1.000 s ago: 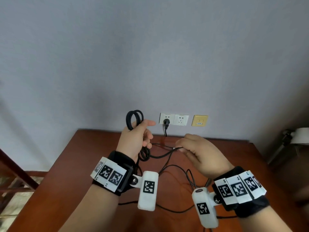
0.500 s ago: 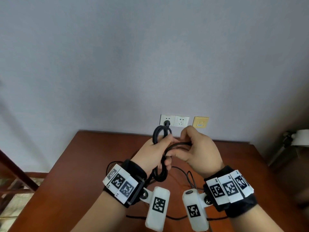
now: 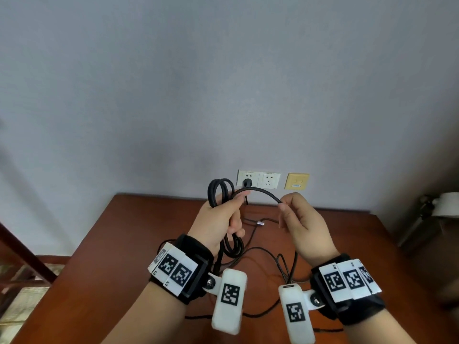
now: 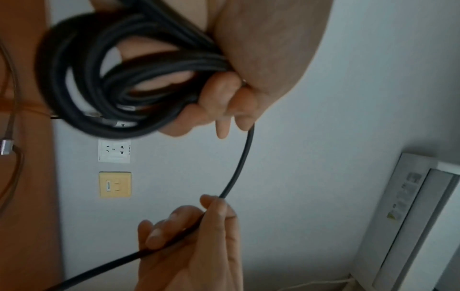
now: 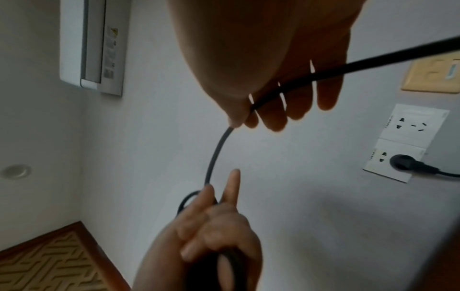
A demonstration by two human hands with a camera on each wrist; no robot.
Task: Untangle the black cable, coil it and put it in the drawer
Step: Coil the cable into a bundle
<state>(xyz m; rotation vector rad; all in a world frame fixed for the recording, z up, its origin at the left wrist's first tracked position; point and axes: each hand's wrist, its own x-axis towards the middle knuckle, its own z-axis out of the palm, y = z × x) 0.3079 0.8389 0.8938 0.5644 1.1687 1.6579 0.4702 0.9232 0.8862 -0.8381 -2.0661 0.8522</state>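
Note:
My left hand (image 3: 221, 217) grips a bundle of several loops of the black cable (image 3: 219, 192) above the wooden table (image 3: 124, 244). In the left wrist view the coil (image 4: 104, 78) fills the palm of my left hand (image 4: 224, 102). A free strand (image 3: 263, 193) arcs from the coil to my right hand (image 3: 293, 214), which pinches it between thumb and fingers. The right wrist view shows the strand (image 5: 214, 157) leaving my right hand (image 5: 251, 112) and reaching the left hand (image 5: 211, 226). The rest of the cable hangs below my right hand toward the table.
Thinner cables with a silver plug (image 3: 260, 222) lie on the table under my hands. A black plug (image 3: 247, 182) sits in the white wall socket, beside a yellow wall plate (image 3: 296, 181). A white appliance (image 3: 447, 204) stands at the right. Carpet (image 3: 19, 306) shows at the left.
My hands came together at the coil half a second ago, and my right hand has since drawn away to the right, stretching a strand between them. The coil in my left hand is thicker than before.

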